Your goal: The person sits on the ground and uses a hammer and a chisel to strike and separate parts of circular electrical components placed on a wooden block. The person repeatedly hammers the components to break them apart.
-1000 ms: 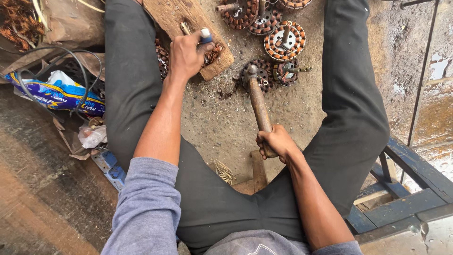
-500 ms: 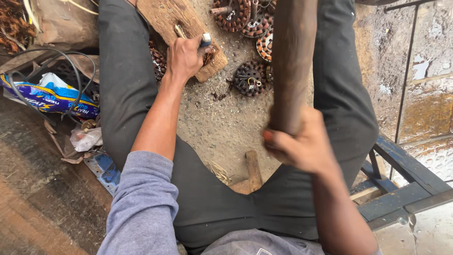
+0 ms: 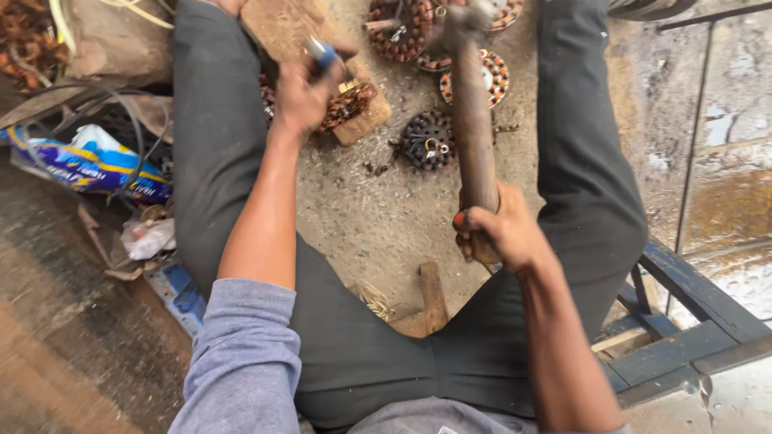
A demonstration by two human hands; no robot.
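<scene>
looking down through the head camera, i am seeing the left hand (image 3: pixel 299 96) wrapped tight around a blue-handled chisel (image 3: pixel 323 55), its tip pressing against a copper-wound stator (image 3: pixel 347 103) that is lying on a wooden block (image 3: pixel 293 26). the block is sitting on the dirt floor (image 3: pixel 378 217) between the two dark trouser legs.

the right hand (image 3: pixel 497 229) is clenching the lower end of a wooden hammer handle (image 3: pixel 473 137), fingers fully wrapped. the hammer head (image 3: pixel 460 14) is blurring near the top edge, above the other round stators (image 3: pixel 428 141) scattered on the floor. half a second ago the handle was standing up close to the lens, large and filling the frame; now it is lying much lower and farther out, with the head reaching toward the block. a second ago the head was resting low among the stators. so i am judging that the hammer is coming down in a swing toward the chisel, though the blur is keeping me from telling whether it is touching anything yet. the left hand is holding nearly the same spot through all three pictures.

off to the left side a blue and white bag (image 3: pixel 88 165) is lying among scraps and black cable. a short wooden stick (image 3: pixel 433 296) is lying on the floor near the lap, and a blue metal frame (image 3: pixel 683 321) is sitting beside the right leg.
</scene>
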